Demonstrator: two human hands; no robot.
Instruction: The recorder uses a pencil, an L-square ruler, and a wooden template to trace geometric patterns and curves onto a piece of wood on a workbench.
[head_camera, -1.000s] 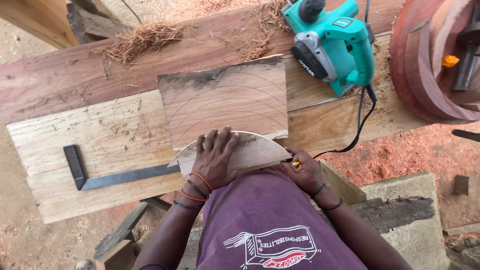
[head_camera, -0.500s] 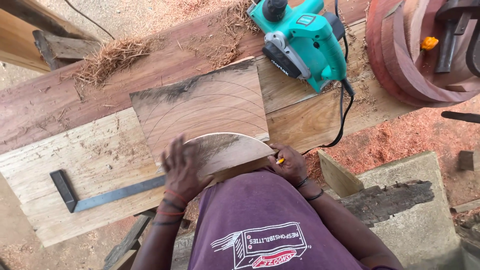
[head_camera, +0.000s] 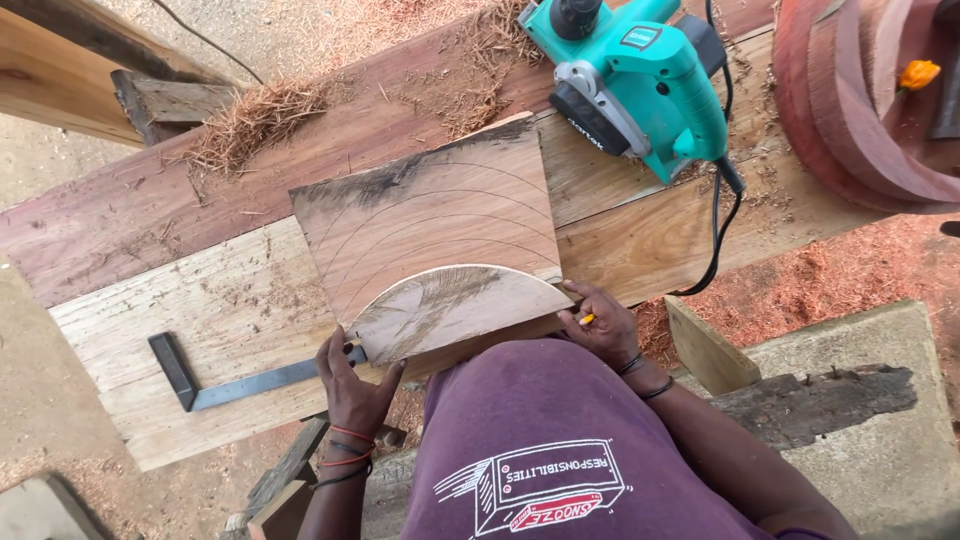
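The right hand (head_camera: 607, 325) pinches a mostly hidden pencil (head_camera: 586, 320) at the curved template's (head_camera: 450, 310) corner; the left hand (head_camera: 352, 385) presses its other end, fingers spread, square (head_camera: 240, 380) just beside.

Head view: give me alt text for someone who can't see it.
A person's left hand steadies a half-round wooden template on a board marked with arcs, while the right hand holds a pencil at its edge. A steel square and teal planer lie nearby.
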